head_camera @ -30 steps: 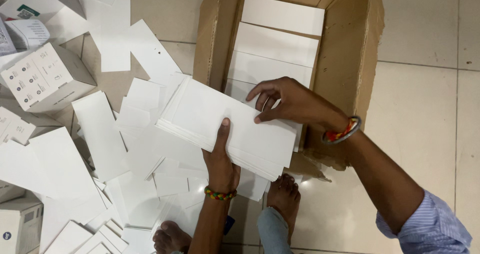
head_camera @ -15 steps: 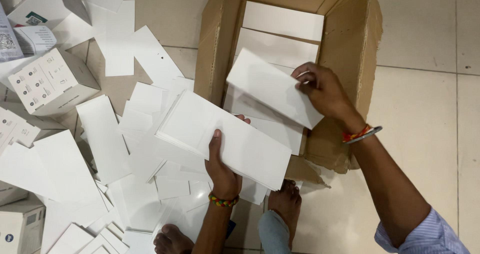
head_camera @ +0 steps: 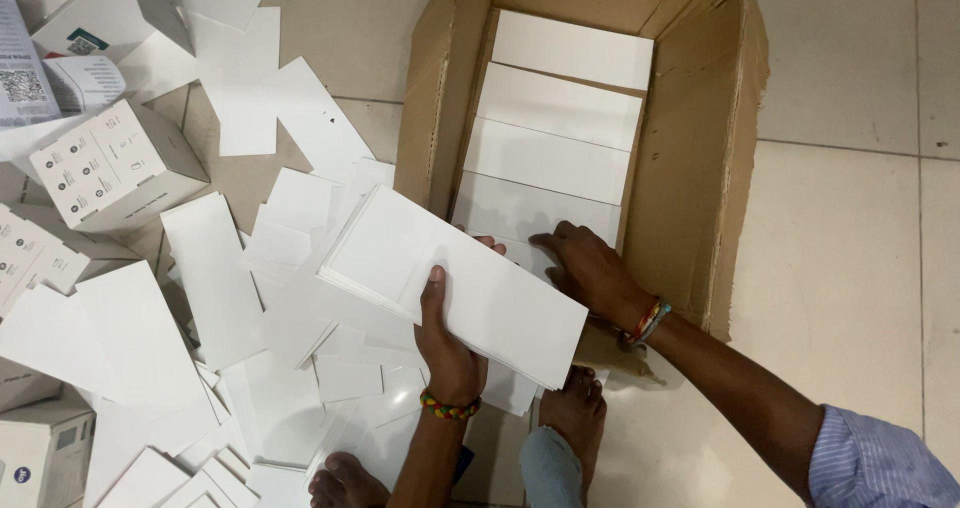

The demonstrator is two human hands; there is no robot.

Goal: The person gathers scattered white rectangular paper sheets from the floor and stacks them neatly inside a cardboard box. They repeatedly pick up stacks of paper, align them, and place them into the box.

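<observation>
Cards: a white stack (head_camera: 455, 283) sat in the left hand (head_camera: 450, 343), thumb on top, fingers under, gripping it just left of the carton (head_camera: 735, 158). Right hand (head_camera: 590, 268) lay inside the carton, fingers flat and spread on the nearest laid card (head_camera: 520, 211); nothing pinched. Carton held overlapping white cards in a row, front to back. Step looked like laying cards in one by one; next move prob. needs the right hand to peel a single card off the stack w/o dragging two. Loose sheets (head_camera: 215, 268) and small boxes (head_camera: 115, 163) littered the floor (head_camera: 850, 248).
</observation>
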